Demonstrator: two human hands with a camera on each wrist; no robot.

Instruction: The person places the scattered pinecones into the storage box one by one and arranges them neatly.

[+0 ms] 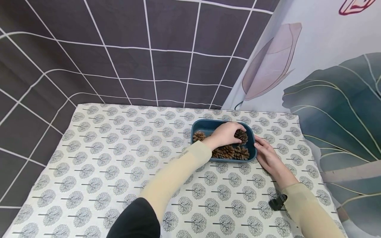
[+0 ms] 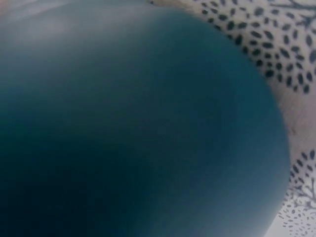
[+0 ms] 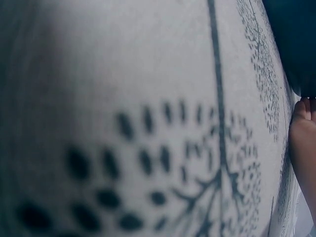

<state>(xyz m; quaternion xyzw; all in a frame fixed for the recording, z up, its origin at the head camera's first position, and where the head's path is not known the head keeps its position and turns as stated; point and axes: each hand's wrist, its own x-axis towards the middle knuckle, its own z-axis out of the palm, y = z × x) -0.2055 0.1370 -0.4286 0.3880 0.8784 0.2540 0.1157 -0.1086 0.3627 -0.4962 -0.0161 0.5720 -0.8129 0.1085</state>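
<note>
My left hand point(image 1: 227, 134) reaches into a dark blue-green oblong bin point(image 1: 205, 124) and grips a brown pine cone point(image 1: 241, 136) at its right end. More pine cones point(image 1: 225, 152) lie along the bin's near side, and one pine cone point(image 1: 198, 136) sits at its left end; my left hand and forearm hide part of the inside. Outside the bin, my right hand point(image 1: 268, 157) touches its right end with fingers extended. In the left wrist view the bin's wall point(image 2: 197, 118) fills most of the picture, blurred. The right wrist view catches part of my right hand point(image 3: 303, 133) beside the bin.
A cloth point(image 1: 119, 158) printed with grey trees covers the table. Behind it hangs a dark curtain point(image 1: 125, 62) with white grid lines; a pale leaf-patterned curtain point(image 1: 327, 109) hangs at the right. A small black device point(image 1: 278, 202) is at my right wrist.
</note>
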